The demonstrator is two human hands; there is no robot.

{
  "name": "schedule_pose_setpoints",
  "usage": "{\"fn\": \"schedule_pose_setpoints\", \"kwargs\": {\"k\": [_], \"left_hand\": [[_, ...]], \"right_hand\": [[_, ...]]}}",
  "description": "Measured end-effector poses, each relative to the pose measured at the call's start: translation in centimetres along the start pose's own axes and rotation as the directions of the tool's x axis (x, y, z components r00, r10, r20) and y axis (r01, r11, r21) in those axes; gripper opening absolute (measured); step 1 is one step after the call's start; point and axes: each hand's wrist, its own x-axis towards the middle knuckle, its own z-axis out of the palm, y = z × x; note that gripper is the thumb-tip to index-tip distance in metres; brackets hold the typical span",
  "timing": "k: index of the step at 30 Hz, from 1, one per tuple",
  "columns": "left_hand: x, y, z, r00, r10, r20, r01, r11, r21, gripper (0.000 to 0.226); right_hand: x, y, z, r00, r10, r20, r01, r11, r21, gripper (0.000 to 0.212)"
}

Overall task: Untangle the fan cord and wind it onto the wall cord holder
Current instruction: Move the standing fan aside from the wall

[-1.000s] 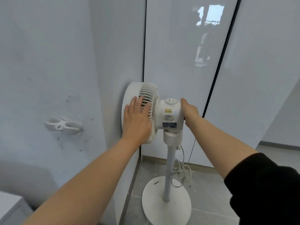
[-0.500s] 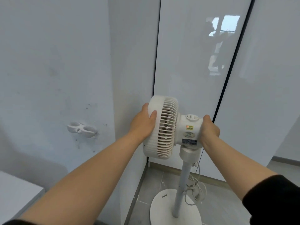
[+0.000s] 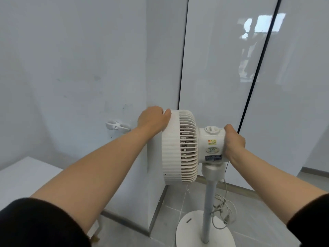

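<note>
A white pedestal fan (image 3: 179, 147) stands on a round base (image 3: 190, 230) beside a wall corner. My left hand (image 3: 153, 120) grips the front rim of the fan's head. My right hand (image 3: 233, 141) grips the back of the motor housing (image 3: 211, 145). The fan cord (image 3: 222, 209) hangs in a tangled bunch against the pole (image 3: 209, 207), low down near the base. A white wall cord holder (image 3: 116, 126) with two loops is fixed to the wall left of my left hand, with nothing wound on it.
Glossy white cabinet doors (image 3: 222, 68) with dark gaps stand behind the fan. The wall corner (image 3: 146, 86) juts out just left of the fan head. A white surface (image 3: 23, 175) lies at the lower left. The floor (image 3: 258, 211) is grey tile.
The fan head has come away from the wall and moved right and nearer to me. My left hand went from flat on the grille to gripping the front rim. The view has shifted.
</note>
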Motion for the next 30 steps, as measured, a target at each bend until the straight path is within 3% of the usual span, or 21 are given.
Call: {"fn": "schedule_pose_setpoints", "kwargs": {"k": [2, 4, 7, 21, 30], "left_hand": [[-0.6, 0.0, -1.3, 0.978, -0.108, 0.180, 0.112, 0.994, -0.014, 0.046], [-1.5, 0.3, -2.7, 0.888, -0.207, 0.411, 0.266, 0.960, -0.091, 0.048], [-3.3, 0.5, -4.8, 0.807, -0.226, 0.546, 0.389, 0.898, -0.204, 0.045], [-9.8, -5.6, -13.6, 0.848, -0.344, 0.404, 0.418, 0.901, -0.111, 0.044], [-10.3, -10.4, -17.4, 0.813, -0.468, 0.346, 0.511, 0.859, -0.040, 0.041]], "right_hand": [[-1.1, 0.3, -0.1, 1.000, -0.012, 0.028, 0.013, 0.999, -0.033, 0.018], [-2.1, 0.5, -0.2, 0.998, -0.018, 0.053, 0.021, 0.999, -0.049, 0.018], [-4.1, 0.9, 0.0, 0.995, -0.032, 0.093, 0.038, 0.997, -0.072, 0.017], [-12.4, 3.2, 5.5, 0.942, -0.014, 0.336, 0.069, 0.986, -0.152, 0.018], [-15.1, 5.3, 11.5, 0.884, 0.033, 0.467, 0.064, 0.980, -0.189, 0.018]]}}
